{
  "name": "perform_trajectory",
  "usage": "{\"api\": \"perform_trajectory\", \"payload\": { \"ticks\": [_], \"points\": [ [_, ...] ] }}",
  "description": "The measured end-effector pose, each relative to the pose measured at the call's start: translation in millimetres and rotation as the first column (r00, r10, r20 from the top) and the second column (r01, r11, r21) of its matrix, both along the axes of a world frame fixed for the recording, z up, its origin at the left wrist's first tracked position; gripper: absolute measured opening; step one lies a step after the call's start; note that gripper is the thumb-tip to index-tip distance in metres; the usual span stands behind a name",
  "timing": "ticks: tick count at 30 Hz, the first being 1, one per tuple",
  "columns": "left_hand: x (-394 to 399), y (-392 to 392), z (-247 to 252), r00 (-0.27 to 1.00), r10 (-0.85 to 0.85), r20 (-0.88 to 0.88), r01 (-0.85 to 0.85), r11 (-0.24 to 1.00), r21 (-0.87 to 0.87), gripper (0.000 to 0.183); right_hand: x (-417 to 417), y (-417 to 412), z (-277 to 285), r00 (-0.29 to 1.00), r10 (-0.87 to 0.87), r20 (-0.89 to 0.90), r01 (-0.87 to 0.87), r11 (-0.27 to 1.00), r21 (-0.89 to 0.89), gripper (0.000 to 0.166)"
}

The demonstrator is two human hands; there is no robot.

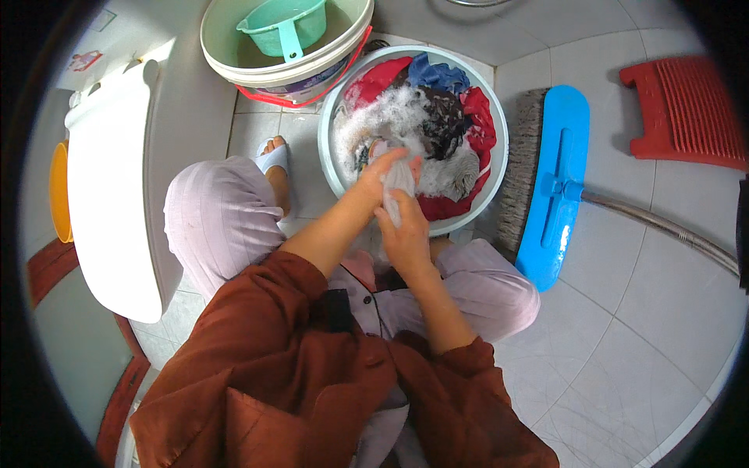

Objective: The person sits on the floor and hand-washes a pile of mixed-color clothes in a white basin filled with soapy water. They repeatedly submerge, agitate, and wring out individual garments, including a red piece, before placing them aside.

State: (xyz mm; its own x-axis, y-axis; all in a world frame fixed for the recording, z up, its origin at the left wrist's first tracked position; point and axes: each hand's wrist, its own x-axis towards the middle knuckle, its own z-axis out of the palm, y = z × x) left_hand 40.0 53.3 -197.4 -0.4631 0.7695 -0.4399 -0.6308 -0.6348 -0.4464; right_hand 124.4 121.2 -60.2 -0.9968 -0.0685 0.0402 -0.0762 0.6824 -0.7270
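Note:
A round pale-blue basin (325, 146) stands in front of me, full of wet clothes and white suds (386, 114). Over its near edge, my left hand (380, 172) and my right hand (406, 231) hold a light grey wet cloth (399, 184) between them. The left hand is the farther one, its palm partly hidden; the right grips the cloth's near end. In the basin lie red cloth (481, 117), a blue cloth (437, 75), a dark cloth (443, 120) and a bunched grey cloth (462, 175).
A white bucket (219, 64) with a red handle holds a green dipper (281, 26). Right of the basin rests a blue broom head (564, 123) with a metal pole (661, 222). A red plastic slatted piece (690, 111) lies beyond; a white toilet lid (114, 193) is left.

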Motion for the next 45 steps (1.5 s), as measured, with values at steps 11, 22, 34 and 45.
{"api": "perform_trajectory", "payload": {
  "ticks": [11,22,34,45],
  "points": [
    [7,30,109,0.711,-0.577,-0.402,-0.213,0.368,-0.905,0.036,-78,86,-30,0.79,-0.141,0.597,0.363,0.892,-0.269,0.032],
    [43,7,42,0.95,-0.308,-0.06,0.191,0.72,-0.667,0.046,-70,47,-114,0.714,-0.302,0.632,0.659,0.596,-0.46,0.081],
    [22,-9,-22,0.972,-0.052,-0.227,-0.067,0.871,-0.486,0.037,5,-14,-4,0.986,-0.086,0.141,0.092,0.995,-0.036,0.054],
    [-2,0,113,0.938,-0.087,-0.337,-0.169,0.732,-0.66,0.031,-76,37,-13,0.718,-0.315,0.62,0.611,0.712,-0.346,0.043]
  ]
}}
